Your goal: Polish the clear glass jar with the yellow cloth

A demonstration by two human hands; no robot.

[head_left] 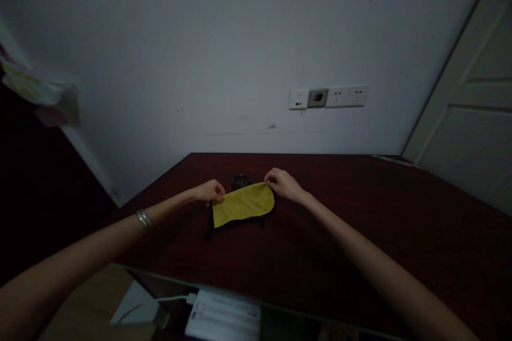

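A yellow cloth piece with dark edging [244,204], straight at its left end and rounded at its right, is stretched out between my two hands above the dark red table. My left hand [212,192] pinches its upper left corner. At the upper right edge, my right hand [282,182] grips the cloth between thumb and fingers. Dark straps or ties hang from its lower edge. Just behind the cloth sits a small round dark glass dish [241,181], its near side partly covered.
The table [328,234] reaches back to a pale wall with a row of sockets [328,97]. Below its front edge, a white box-shaped device [224,315] with a white cable lies in an open space. A white door [476,112] stands on the right.
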